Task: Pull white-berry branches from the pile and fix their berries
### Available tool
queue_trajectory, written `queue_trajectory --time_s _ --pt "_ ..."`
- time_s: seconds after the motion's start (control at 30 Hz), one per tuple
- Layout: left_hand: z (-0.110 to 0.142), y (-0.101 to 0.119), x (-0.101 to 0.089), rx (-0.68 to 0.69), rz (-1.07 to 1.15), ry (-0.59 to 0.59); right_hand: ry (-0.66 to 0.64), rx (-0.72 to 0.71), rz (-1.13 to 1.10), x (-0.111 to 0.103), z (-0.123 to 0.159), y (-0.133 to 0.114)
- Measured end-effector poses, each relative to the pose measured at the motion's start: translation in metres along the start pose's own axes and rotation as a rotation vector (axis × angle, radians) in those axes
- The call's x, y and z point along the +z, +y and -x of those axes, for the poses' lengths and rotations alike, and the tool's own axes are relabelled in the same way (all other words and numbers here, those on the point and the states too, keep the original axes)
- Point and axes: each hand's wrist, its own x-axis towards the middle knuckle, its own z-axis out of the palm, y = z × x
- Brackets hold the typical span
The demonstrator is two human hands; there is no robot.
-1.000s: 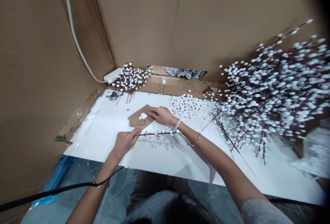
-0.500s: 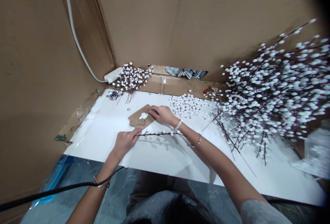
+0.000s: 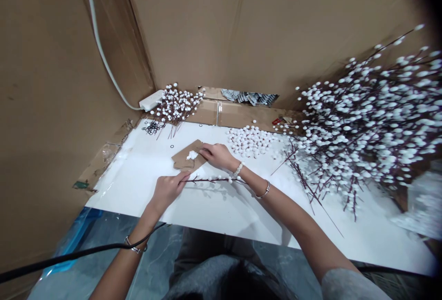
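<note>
Matt cardboard and a smooth white tabletop [image 3: 138, 171] under buds that look soft.

The cardboard wall [image 3: 193, 32] is dull brown paperboard, its lower edge crossed by glossy clear tape [image 3: 218, 113]; the small card [image 3: 180, 157] is the same matt stock, bearing a creamy-looking white dab [image 3: 192, 155]. The thin twig [image 3: 211, 179] looks dark and rough, the loose buds [image 3: 251, 141] smooth and matt. The power strip [image 3: 152, 101] is pale, smooth plastic; the bag [image 3: 426, 198], crinkled clear film; the bangle [image 3: 266, 191], shiny metal; the sleeve [image 3: 348, 284], soft grey cloth; the floor [image 3: 162, 249], glossy and marbled.
</note>
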Motion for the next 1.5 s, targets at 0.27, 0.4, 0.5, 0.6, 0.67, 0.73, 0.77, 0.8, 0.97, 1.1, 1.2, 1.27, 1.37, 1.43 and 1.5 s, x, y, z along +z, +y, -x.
queue_trajectory --time_s 0.27,0.4,0.5,0.6,0.67,0.73,0.77,0.8,0.97,1.1,1.2,1.27,1.37,1.43,1.5 --pt "0.000 -0.002 0.002 0.026 -0.012 0.027 -0.017 0.002 0.037 -0.004 -0.004 -0.006" --pt "0.000 -0.002 0.002 0.044 -0.017 0.045 -0.046 -0.023 0.045 -0.006 -0.005 -0.007" --pt "0.001 -0.002 0.003 0.053 -0.022 0.061 -0.048 -0.026 0.049 -0.007 -0.005 -0.006" --pt "0.001 -0.003 0.004 0.063 -0.028 0.077 -0.051 -0.026 0.047 -0.008 -0.005 -0.006" --pt "0.001 -0.003 0.004 0.070 -0.033 0.084 -0.063 -0.030 0.043 -0.009 -0.004 -0.005" --pt "0.001 -0.003 0.004 0.078 -0.038 0.091 -0.072 -0.032 0.039 -0.010 -0.004 -0.005" --pt "0.001 -0.003 0.004 0.082 -0.040 0.094 -0.074 -0.030 0.039 -0.010 -0.004 -0.004" --pt "0.001 -0.004 0.004 0.086 -0.042 0.097 -0.072 -0.028 0.038 -0.010 -0.005 -0.004" --pt "0.001 -0.004 0.005 0.094 -0.058 0.111 -0.076 -0.036 0.025 -0.011 -0.005 -0.004" --pt "0.001 -0.004 0.006 0.100 -0.065 0.114 -0.081 -0.040 0.008 -0.013 -0.006 -0.005" --pt "0.001 -0.004 0.006 0.103 -0.069 0.114 -0.081 -0.033 -0.011 -0.013 -0.006 -0.005" --pt "0.001 -0.004 0.006 0.100 -0.075 0.116 -0.092 -0.041 -0.030 -0.014 -0.007 -0.005" --pt "0.001 -0.004 0.006 0.092 -0.084 0.117 -0.104 -0.054 -0.058 -0.015 -0.007 -0.004" --pt "0.001 -0.004 0.006 0.090 -0.088 0.117 -0.097 -0.046 -0.069 -0.016 -0.007 -0.003" --pt "0.001 -0.004 0.006 0.092 -0.090 0.116 -0.079 -0.025 -0.072 -0.016 -0.007 -0.003"
